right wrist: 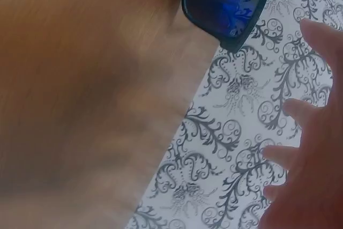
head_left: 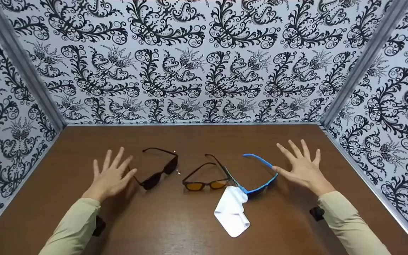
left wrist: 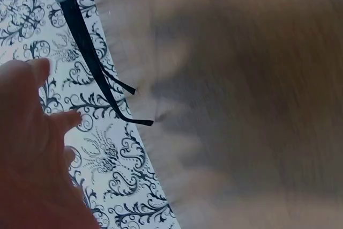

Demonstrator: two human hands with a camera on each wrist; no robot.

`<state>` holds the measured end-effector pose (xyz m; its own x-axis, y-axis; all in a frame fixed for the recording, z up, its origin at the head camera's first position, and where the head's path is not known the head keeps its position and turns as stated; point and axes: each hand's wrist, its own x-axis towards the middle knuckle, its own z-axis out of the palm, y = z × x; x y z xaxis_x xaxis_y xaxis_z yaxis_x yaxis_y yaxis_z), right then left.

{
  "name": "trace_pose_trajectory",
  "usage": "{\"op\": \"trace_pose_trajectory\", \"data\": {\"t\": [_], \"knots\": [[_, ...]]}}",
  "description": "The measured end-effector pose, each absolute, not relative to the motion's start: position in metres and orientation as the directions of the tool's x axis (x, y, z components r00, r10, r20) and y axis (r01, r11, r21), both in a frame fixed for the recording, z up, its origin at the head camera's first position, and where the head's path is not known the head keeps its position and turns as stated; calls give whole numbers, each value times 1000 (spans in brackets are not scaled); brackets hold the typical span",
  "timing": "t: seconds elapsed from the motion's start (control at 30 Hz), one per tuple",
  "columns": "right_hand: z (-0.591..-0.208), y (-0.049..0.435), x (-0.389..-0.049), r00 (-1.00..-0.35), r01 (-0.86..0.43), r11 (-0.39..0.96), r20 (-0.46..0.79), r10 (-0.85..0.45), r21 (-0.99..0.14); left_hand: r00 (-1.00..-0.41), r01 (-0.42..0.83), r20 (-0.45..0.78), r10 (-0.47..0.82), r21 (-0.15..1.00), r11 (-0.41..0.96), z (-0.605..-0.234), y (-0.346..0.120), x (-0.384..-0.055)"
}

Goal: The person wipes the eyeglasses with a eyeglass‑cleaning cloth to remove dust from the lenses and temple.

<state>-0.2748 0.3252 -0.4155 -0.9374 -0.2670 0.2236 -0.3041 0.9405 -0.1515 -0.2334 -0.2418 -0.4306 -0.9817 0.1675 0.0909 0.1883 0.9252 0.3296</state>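
Head view: both hands with backs upward and fingers straight and fanned apart, nothing gripped in either; left hand (head_left: 110, 179) toward the left edge of the counter (head_left: 168, 226), right hand (head_left: 305, 171) toward the right edge. Between them, across the middle of the counter, three pairs of eyewear: dark sunglasses (head_left: 152, 181) just beside the left hand, amber glasses (head_left: 194, 186) in the middle, blue-framed sunglasses (head_left: 262, 187) by the right thumb. Cannot tell from above whether thumb and blue frame touch; in the right wrist view, a lens well clear of the fingers, and in the left wrist view, likewise a gap between fingers and dark frame. Side arms unfolded on all three pairs and aimed toward the far edge or far left corner, probably so as to brace the frames upright on the counter. Amber glasses and blue-framed sunglasses close enough to overlap in view, perhaps touching at one corner. Nearer the near edge, white cloth (head_left: 230, 212) flat but for a folded-over side, top end against the blue-framed sunglasses; cannot tell whether tucked beneath. Hands likely spread to the sides to leave everything between them uncovered, with a pair within easy reach of each.
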Motion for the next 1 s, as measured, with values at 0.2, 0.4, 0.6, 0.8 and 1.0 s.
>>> {"op": "trace_pose_trajectory", "data": {"t": [0.2, 0.4, 0.6, 0.8, 1.0], "knots": [[-413, 313, -266, -898, -384, 916, 279, -340, -119, -934, 349, 63, 351, 360, 865, -429, -229, -221], [-410, 291, -253, -813, -509, 857, 373, -447, -82, -870, 488, 70, 488, 263, 832, -430, -213, -213], [-407, 265, -241, -721, -616, 788, 415, -555, -17, -850, 526, 100, 516, 183, 831, -428, -200, -211], [-404, 241, -229, -643, -705, 709, 431, -633, -10, -792, 611, 133, 597, 179, 771, -429, -198, -212], [-406, 224, -222, -505, -807, 589, 475, -721, 38, -821, 568, 103, 562, 247, 785, -428, -196, -210]]}}
